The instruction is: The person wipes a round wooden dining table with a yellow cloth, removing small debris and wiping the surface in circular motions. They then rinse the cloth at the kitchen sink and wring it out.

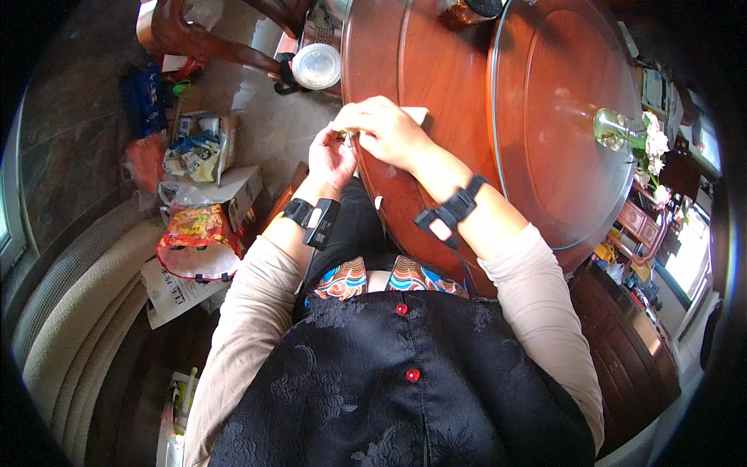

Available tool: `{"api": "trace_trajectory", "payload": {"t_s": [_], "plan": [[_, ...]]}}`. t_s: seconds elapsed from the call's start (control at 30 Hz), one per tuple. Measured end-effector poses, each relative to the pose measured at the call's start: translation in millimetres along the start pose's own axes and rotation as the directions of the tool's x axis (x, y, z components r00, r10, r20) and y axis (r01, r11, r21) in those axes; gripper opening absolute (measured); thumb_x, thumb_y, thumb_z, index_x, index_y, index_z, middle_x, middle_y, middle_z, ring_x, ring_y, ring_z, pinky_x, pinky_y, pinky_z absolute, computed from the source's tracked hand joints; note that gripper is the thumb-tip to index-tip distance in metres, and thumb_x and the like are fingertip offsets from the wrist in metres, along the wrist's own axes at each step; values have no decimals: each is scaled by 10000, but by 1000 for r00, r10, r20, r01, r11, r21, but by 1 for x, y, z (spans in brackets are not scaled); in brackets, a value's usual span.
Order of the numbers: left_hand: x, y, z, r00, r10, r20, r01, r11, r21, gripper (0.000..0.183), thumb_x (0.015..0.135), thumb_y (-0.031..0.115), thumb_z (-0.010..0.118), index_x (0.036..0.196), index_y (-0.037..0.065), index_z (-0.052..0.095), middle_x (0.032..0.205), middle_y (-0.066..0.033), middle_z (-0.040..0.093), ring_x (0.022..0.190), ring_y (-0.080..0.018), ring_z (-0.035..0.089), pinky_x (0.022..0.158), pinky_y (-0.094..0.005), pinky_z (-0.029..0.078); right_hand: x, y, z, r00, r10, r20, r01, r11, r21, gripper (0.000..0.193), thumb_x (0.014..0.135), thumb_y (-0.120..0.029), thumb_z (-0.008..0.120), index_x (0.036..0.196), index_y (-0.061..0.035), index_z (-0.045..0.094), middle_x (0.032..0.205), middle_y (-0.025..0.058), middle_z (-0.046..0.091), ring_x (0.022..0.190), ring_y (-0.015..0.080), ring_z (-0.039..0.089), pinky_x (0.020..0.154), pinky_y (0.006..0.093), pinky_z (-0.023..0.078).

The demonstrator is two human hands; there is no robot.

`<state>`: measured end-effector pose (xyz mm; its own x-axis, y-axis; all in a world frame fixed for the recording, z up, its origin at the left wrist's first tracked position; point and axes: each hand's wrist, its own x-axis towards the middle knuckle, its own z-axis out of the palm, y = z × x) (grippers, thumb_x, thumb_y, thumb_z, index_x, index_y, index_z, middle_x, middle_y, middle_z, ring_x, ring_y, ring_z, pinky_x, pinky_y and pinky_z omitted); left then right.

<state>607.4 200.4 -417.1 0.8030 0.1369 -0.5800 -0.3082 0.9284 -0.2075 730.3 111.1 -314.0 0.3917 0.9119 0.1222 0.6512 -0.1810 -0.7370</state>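
Both hands meet at the near left edge of a round reddish-brown wooden table (445,132). My right hand (385,134) lies over the rim with its fingers bent down and closed toward the left hand. A flat pale yellowish piece (418,114), perhaps cloth or paper, sticks out beyond it; most of it is hidden. Just outside the rim, my left hand (333,162) is turned partly palm up, its fingers bent and closed against the right fingertips. A bit of something yellowish-green shows between the fingers of both hands, too small to name.
A glass turntable (560,124) covers the table's right part, bearing a glass vase (615,130) with white flowers. A round translucent-lidded container (317,66) is beyond my left hand. A wooden chair (183,35), a red-yellow bag (200,241) and a box of packets (204,148) stand left.
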Motion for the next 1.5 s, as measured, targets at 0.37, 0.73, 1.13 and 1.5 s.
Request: {"api": "trace_trajectory", "payload": {"t_s": [0.37,0.73,1.13,1.5], "plan": [[-37,-10,-40,974,-127,-185,155,977,144,260,926,168,464,1043,-7,616,1022,-124,652,938,-263,616,887,-419,511,-140,-40,-21,939,-57,339,25,995,97,259,683,-14,645,916,-127,645,945,5,605,857,232,561,746,354,484],[-51,-14,-40,963,-119,-240,173,960,219,200,916,175,506,990,44,638,973,-81,679,908,-238,626,855,-388,504,-81,-43,15,993,-63,99,63,998,5,245,675,-41,646,907,-115,666,974,31,631,898,236,583,790,354,503],[-27,-12,-27,989,-66,-129,68,998,11,291,919,165,444,1070,-31,598,1077,-157,642,986,-290,596,940,-424,475,-87,-18,14,948,206,-241,-262,938,-228,180,777,-6,555,933,-76,611,1029,76,644,954,247,584,887,379,446],[2,-6,8,956,108,-273,-95,994,60,287,936,167,447,1087,-16,609,1118,-139,637,1084,-298,569,1004,-476,425,1,22,-6,949,88,-301,-193,921,-339,236,817,-63,529,1032,-77,624,1097,70,640,1033,259,556,901,391,440]]}}
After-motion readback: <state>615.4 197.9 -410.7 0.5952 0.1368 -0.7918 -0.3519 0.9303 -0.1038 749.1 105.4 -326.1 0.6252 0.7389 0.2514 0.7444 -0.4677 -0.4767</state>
